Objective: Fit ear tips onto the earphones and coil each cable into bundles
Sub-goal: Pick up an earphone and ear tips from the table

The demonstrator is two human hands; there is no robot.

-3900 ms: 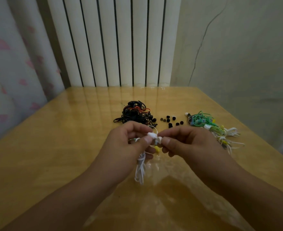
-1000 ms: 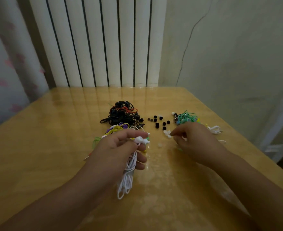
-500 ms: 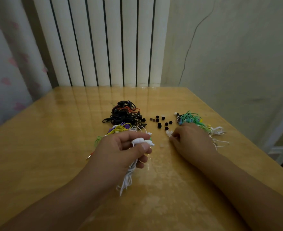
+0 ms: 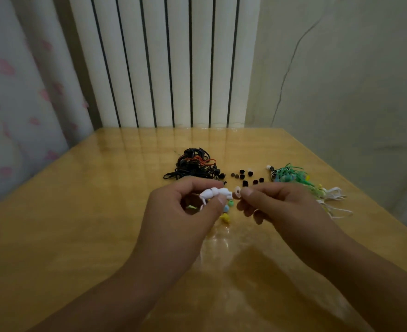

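My left hand (image 4: 185,212) grips a pair of white earbuds (image 4: 215,193) between thumb and fingers, their nozzles pointing right; the cable is hidden behind the hand. My right hand (image 4: 276,204) pinches a small white ear tip (image 4: 237,190) just to the right of the nozzle, a small gap between them. Both hands hover above the middle of the wooden table (image 4: 78,224). Loose coloured ear tips (image 4: 226,212) lie under the hands.
A tangle of black earphones (image 4: 193,166) lies behind the hands, several black ear tips (image 4: 245,177) beside it. A pile of green, yellow and white earphones (image 4: 300,183) sits at the right near the table edge. A white radiator (image 4: 164,61) stands behind the table.
My right hand has lifted off the table with a white ear tip and come in toward the earbuds. My left hand has risen and turned the earbuds toward it.
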